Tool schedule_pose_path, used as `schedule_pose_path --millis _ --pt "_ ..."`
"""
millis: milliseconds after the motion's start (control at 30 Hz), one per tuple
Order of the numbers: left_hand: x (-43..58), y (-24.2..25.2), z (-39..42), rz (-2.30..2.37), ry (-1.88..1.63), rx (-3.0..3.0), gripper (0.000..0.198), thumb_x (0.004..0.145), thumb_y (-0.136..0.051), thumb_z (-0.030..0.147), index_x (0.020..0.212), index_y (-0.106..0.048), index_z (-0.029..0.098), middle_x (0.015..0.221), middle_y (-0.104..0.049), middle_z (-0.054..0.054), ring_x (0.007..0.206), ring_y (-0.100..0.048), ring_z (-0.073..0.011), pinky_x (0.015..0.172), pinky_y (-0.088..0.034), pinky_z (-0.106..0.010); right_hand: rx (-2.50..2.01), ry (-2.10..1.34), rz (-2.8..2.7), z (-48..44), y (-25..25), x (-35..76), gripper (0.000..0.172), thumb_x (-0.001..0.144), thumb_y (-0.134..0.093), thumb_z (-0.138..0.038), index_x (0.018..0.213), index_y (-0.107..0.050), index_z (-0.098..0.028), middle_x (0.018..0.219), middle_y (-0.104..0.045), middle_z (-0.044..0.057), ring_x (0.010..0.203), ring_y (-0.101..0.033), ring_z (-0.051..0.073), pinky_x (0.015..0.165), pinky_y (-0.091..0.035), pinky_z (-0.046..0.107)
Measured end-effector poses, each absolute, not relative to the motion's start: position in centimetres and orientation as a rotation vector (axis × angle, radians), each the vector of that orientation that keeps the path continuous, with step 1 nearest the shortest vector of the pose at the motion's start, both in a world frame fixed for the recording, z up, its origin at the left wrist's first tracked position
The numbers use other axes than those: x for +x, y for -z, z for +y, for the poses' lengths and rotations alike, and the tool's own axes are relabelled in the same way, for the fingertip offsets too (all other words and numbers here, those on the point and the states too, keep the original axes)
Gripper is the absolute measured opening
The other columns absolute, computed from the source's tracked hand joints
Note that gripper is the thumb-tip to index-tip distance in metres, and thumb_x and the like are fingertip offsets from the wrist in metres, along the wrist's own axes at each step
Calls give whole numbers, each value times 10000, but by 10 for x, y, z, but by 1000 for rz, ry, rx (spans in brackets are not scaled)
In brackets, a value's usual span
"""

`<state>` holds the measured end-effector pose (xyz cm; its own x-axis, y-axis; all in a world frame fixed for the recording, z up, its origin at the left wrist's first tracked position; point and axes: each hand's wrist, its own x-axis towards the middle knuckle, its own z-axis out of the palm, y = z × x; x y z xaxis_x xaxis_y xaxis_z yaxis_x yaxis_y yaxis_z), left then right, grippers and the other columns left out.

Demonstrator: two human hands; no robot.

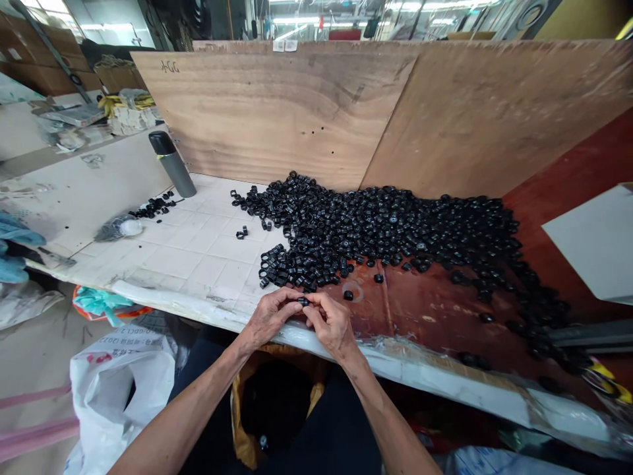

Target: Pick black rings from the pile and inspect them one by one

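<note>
A small black ring-shaped part (302,301) sits between the fingertips of both my hands, just above the table's front edge. My left hand (271,318) pinches it from the left with thumb and fingers. From the other side my right hand (330,322) grips it too, its fingers bent. Right behind my hands spreads a large heap of similar black parts (356,224), some of them open rings. A single black part (348,295) lies on the red surface close to my right hand.
A grey bottle (173,165) stands at the back left, near a small scatter of black pieces (154,206) and a clear bag (119,227). Plywood boards (277,112) wall the back. Below the padded edge (425,373), an open yellow-brown sack (239,409) sits between the legs; a white sack (119,382) is at left.
</note>
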<state>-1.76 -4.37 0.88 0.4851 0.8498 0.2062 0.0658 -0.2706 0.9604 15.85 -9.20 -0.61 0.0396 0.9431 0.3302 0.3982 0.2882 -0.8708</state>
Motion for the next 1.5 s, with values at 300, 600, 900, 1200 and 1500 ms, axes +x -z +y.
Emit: schedule_pose_path --millis 300,600,900,1200,1500 --pt "-20 2 -36 801 -949 1651 232 949 -647 338 1097 -745 189 1126 -745 -79 1049 -691 -214 938 -553 -333 -1297 -647 -1522 -92 5 155 210 950 -569 -317 1097 -634 -181 824 -680 30 599 -656 137 605 -528 240" --pt "-21 6 -36 712 -1093 1834 183 943 -660 290 1076 -747 200 1066 -755 -77 1042 -693 -208 988 -536 -365 -1391 -965 -1403 -87 6 157 162 929 -576 -350 892 -598 -194 579 -543 -59 400 -484 84 415 -377 196" --pt "-19 3 -40 764 -915 1640 223 920 -678 330 1056 -726 160 956 -747 -57 870 -707 -185 806 -582 -295 -1367 -819 -1461 -95 2 159 176 915 -596 -337 999 -619 -185 598 -632 -34 529 -614 129 590 -497 240" --pt "-14 19 -54 603 -1242 2413 174 981 -565 170 1141 -631 155 1113 -703 -133 1059 -699 -203 926 -588 -349 -1287 -1292 -1012 -102 -11 157 275 778 -724 -422 769 -608 -173 487 -594 -41 399 -489 92 432 -405 206" --pt "-58 19 -138 712 -1097 2542 246 973 -581 199 1218 -603 201 1148 -702 -125 1067 -710 -223 897 -615 -352 -1493 -1193 -953 -178 -34 117 255 800 -699 -399 892 -600 -183 528 -579 -58 405 -533 112 421 -444 210"
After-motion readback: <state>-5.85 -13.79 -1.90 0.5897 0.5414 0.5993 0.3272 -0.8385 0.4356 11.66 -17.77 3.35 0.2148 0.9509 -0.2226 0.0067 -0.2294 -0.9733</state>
